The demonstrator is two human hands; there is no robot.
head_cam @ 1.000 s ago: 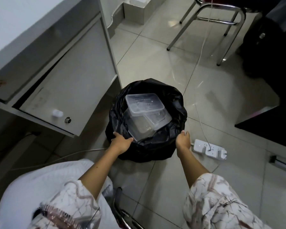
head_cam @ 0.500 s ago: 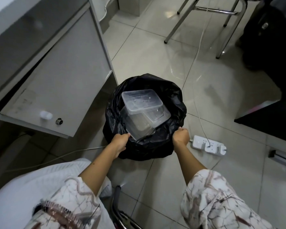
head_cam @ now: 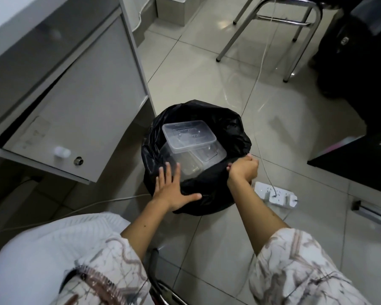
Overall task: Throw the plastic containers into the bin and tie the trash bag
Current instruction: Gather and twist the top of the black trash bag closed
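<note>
Clear plastic containers [head_cam: 189, 137] already inside black trash bag [head_cam: 233, 128]. Right hand [head_cam: 243, 169] clenched on rim; left hand [head_cam: 171, 190] flat, fingers spread. Gather both edges evenly, then knot.

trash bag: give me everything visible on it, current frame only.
The trash bag is black, glossy, crinkled thin plastic, standing on the tiled floor beside the desk cabinet. Its mouth is open, with clear plastic containers stacked inside, the top one tilted. The right hand grips a bunched piece of the near rim; the left hand, fingers spread flat, rests on the near side.
</note>
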